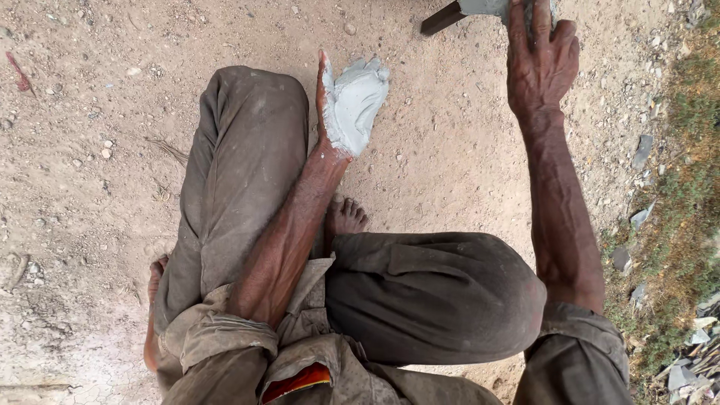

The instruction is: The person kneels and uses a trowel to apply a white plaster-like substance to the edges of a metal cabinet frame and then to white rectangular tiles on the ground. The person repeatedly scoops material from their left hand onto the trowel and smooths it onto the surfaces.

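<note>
Up top, our right hand [541, 56] has its fingers curled down over a grey slab [487, 7] on a dark handle [442, 18], long axis running down-left toward the dirt [450, 150]. Our left hand [351, 101] is spread flat open, palm caked in grey mud, holding nothing. Knees and a bare foot [345, 216] sit below, grass [686, 180] off right.
</note>
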